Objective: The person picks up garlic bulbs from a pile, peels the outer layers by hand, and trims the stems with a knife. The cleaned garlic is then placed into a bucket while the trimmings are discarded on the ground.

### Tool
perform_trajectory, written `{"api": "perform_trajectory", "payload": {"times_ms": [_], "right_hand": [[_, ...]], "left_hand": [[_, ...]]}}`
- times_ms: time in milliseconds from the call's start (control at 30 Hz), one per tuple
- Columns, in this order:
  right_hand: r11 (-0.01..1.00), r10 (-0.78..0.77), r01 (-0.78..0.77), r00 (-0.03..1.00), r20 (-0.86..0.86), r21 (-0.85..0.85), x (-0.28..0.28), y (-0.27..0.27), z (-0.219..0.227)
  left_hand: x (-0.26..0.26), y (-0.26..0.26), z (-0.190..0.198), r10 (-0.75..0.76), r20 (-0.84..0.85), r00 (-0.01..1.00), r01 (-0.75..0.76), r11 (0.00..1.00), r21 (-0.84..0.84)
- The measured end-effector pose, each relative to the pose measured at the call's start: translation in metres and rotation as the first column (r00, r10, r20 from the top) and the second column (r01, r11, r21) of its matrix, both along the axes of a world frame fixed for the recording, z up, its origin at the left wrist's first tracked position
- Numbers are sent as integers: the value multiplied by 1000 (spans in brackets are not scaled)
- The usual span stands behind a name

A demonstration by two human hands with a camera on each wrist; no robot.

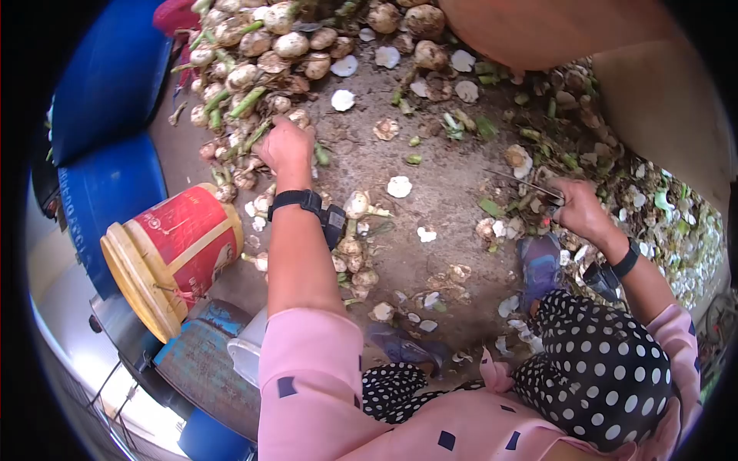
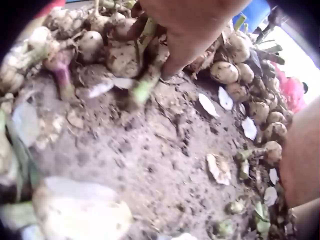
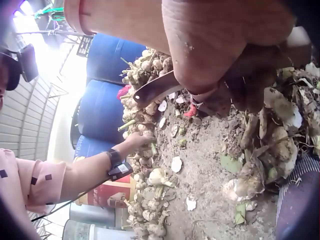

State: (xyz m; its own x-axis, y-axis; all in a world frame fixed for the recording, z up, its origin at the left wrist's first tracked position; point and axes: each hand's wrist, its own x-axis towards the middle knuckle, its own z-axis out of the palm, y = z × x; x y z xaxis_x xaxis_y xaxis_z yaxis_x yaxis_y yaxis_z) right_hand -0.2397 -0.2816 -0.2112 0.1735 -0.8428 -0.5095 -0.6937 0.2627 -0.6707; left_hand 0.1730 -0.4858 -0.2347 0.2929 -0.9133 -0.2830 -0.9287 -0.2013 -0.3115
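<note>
My left hand [image 1: 286, 147] reaches to the edge of a heap of garlic bulbs [image 1: 292, 44] with cut green stems. Its fingers grip a garlic bulb by its stem [image 2: 145, 87]; the hand hides most of the bulb. On the other side, my right hand [image 1: 580, 209] holds a knife [image 1: 530, 184] by its handle. The thin blade points left over the floor, and its broad face [image 3: 156, 90] shows in the right wrist view. Below the right hand lie dirty peelings and trimmings [image 3: 250, 180].
A red and yellow bucket [image 1: 181, 250] lies tilted at the left, near blue barrels [image 1: 115, 184]. More garlic [image 1: 352, 250] lies by my left forearm. White root slices [image 1: 400, 187] dot the dirty floor. Another person's bare limb [image 1: 569, 31] is at the upper right. Trimmings [image 1: 676, 230] pile up at the right.
</note>
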Motion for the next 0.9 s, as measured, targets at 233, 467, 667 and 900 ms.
{"api": "perform_trajectory", "payload": {"times_ms": [233,467,667,900], "right_hand": [[990,-1,9,998,63,-138,9,10,0],[872,177,-182,983,-53,-454,30,14,37],[801,268,-259,961,-64,-539,34,20,57],[778,284,-271,956,-67,-566,31,24,66]], "left_hand": [[-80,84,7,-94,-310,946,118,991,60],[-149,215,39,459,-885,79,-103,887,451],[-165,261,49,317,-948,-29,-177,932,317],[-161,278,39,-67,-978,196,-24,997,-73]]}}
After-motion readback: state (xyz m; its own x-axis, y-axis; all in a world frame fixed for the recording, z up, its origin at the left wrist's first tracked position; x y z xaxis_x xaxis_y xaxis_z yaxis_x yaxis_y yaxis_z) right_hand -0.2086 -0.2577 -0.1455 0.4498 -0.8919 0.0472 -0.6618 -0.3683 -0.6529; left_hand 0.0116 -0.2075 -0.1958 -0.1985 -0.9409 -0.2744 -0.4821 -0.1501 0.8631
